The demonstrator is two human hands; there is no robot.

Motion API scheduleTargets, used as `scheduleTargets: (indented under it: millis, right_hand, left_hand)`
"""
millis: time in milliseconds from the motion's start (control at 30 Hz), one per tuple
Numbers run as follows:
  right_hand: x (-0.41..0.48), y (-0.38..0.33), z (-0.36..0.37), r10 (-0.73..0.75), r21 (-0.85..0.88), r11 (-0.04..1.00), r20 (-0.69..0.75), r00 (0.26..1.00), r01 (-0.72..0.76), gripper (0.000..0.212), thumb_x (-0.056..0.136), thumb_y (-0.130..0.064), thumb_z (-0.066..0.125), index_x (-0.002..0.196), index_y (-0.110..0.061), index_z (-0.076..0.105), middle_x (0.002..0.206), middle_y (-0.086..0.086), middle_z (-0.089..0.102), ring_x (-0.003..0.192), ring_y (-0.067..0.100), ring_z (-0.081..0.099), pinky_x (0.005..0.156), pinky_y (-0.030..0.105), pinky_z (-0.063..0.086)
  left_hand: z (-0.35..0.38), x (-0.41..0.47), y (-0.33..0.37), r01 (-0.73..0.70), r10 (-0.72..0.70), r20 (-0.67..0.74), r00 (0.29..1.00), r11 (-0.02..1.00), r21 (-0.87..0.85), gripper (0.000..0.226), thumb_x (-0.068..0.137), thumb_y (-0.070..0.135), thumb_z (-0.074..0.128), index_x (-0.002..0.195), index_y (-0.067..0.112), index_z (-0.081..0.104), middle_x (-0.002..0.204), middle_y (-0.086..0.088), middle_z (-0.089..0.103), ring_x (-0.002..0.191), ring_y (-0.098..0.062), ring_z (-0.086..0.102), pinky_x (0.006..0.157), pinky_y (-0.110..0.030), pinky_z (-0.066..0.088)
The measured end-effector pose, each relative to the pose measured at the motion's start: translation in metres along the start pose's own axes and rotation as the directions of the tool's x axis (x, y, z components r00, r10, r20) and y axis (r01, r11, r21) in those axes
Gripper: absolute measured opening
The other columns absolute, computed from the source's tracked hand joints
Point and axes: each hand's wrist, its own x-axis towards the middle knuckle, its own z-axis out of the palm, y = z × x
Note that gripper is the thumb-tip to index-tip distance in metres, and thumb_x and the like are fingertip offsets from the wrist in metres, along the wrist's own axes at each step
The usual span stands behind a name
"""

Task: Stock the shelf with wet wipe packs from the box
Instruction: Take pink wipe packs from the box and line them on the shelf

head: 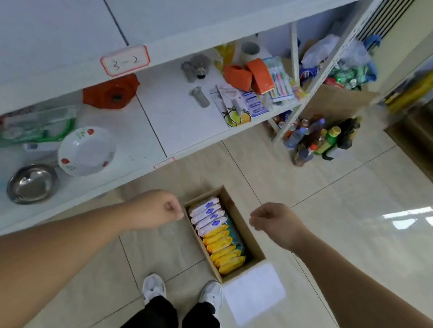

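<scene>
The cardboard box (248, 234) sits on the floor at twelve o'clock from the person's shoes, and both the left hand (158, 208) and right hand (275, 221) hover above it with fingers curled into loose fists, gripping nothing. The wet wipe packs (217, 234) stand on edge in a tight row, and they look soft, light and slick in their film, so I'd pinch one across its top edge. I count roughly six pale purple-printed packs, about seven yellow and one teal one behind
</scene>
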Motion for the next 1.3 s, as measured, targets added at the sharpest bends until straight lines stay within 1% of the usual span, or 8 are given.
scheduleTargets:
  millis: [367, 533, 633, 833, 933, 1033, 1100, 1300]
  right_hand:
    - [0.116, 0.099, 0.052, 0.100, 0.099, 0.990, 0.003, 0.995, -0.099, 0.004, 0.089, -0.027, 0.070, 0.090, -0.025, 0.073, 0.088, -0.005, 0.073, 0.074, 0.013, 0.061, 0.065, 0.025, 0.045]
    - [0.190, 0.155, 0.094, 0.153, 0.090, 0.985, -0.019, 0.988, -0.150, 0.009, 0.091, -0.025, 0.067, 0.097, -0.024, 0.074, 0.097, -0.003, 0.072, 0.088, 0.015, 0.065, 0.063, 0.022, 0.044]
    - [0.237, 0.182, 0.122, 0.152, 0.027, 0.988, -0.020, 0.988, -0.152, 0.009, 0.093, -0.023, 0.062, 0.094, -0.026, 0.071, 0.093, -0.004, 0.070, 0.075, 0.009, 0.061, 0.055, 0.015, 0.041]
    - [0.311, 0.231, 0.174, 0.174, -0.011, 0.985, 0.045, 0.984, -0.173, 0.020, 0.090, -0.023, 0.066, 0.109, -0.025, 0.072, 0.109, 0.001, 0.074, 0.097, 0.025, 0.070, 0.086, 0.039, 0.058]
    - [0.339, 0.248, 0.196, 0.152, -0.089, 0.985, 0.033, 0.988, -0.149, 0.033, 0.091, -0.028, 0.067, 0.124, -0.031, 0.068, 0.121, -0.004, 0.068, 0.098, 0.017, 0.066, 0.076, 0.028, 0.052]
    - [0.361, 0.257, 0.211, 0.091, -0.175, 0.981, 0.019, 0.996, -0.087, 0.035, 0.093, -0.029, 0.064, 0.127, -0.036, 0.063, 0.125, -0.004, 0.064, 0.087, 0.015, 0.063, 0.064, 0.023, 0.045]
    - [0.373, 0.257, 0.219, 0.057, -0.194, 0.979, -0.004, 0.998, -0.057, 0.041, 0.092, -0.027, 0.065, 0.131, -0.039, 0.060, 0.131, -0.006, 0.062, 0.095, 0.014, 0.063, 0.072, 0.025, 0.050]
    - [0.399, 0.254, 0.237, -0.028, -0.302, 0.952, 0.062, 0.998, 0.045, 0.036, 0.093, -0.024, 0.062, 0.126, -0.039, 0.062, 0.109, -0.005, 0.064, 0.086, 0.021, 0.064, 0.069, 0.031, 0.054]
  left_hand:
    - [0.096, 0.141, -0.054, 0.063, -0.073, 0.125, 0.989, 0.995, 0.081, 0.008, 0.092, 0.037, 0.064, 0.089, 0.030, 0.065, 0.093, 0.007, 0.070, 0.092, -0.014, 0.066, 0.081, -0.026, 0.050]
    - [0.157, 0.218, -0.089, 0.098, -0.104, 0.127, 0.986, 0.994, 0.050, 0.019, 0.092, 0.035, 0.063, 0.088, 0.018, 0.070, 0.078, 0.001, 0.070, 0.076, -0.018, 0.064, 0.070, -0.030, 0.049]
    - [0.194, 0.261, -0.114, 0.133, -0.135, 0.139, 0.981, 0.991, 0.024, 0.024, 0.091, 0.037, 0.064, 0.089, 0.015, 0.071, 0.079, -0.007, 0.072, 0.070, -0.019, 0.062, 0.068, -0.034, 0.051]
    - [0.254, 0.330, -0.162, 0.171, -0.168, 0.096, 0.981, 0.985, -0.026, 0.022, 0.092, 0.037, 0.066, 0.105, 0.021, 0.071, 0.098, 0.007, 0.071, 0.095, -0.013, 0.065, 0.077, -0.026, 0.046]
    - [0.274, 0.358, -0.184, 0.174, -0.172, 0.061, 0.983, 0.984, -0.033, 0.034, 0.089, 0.040, 0.069, 0.116, 0.019, 0.069, 0.114, 0.002, 0.071, 0.106, -0.016, 0.065, 0.090, -0.030, 0.050]
    - [0.291, 0.380, -0.197, 0.163, -0.163, 0.052, 0.985, 0.987, -0.006, 0.042, 0.087, 0.043, 0.070, 0.123, 0.022, 0.065, 0.118, 0.002, 0.069, 0.109, -0.018, 0.064, 0.094, -0.034, 0.050]
    - [0.300, 0.390, -0.202, 0.113, -0.114, 0.020, 0.993, 0.993, 0.026, 0.040, 0.086, 0.044, 0.070, 0.122, 0.027, 0.066, 0.117, 0.002, 0.069, 0.108, -0.022, 0.063, 0.095, -0.040, 0.051]
    - [0.322, 0.404, -0.213, 0.003, 0.028, -0.088, 0.996, 0.942, 0.335, 0.048, 0.085, 0.050, 0.067, 0.127, 0.028, 0.062, 0.120, -0.007, 0.057, 0.107, -0.031, 0.055, 0.087, -0.042, 0.051]
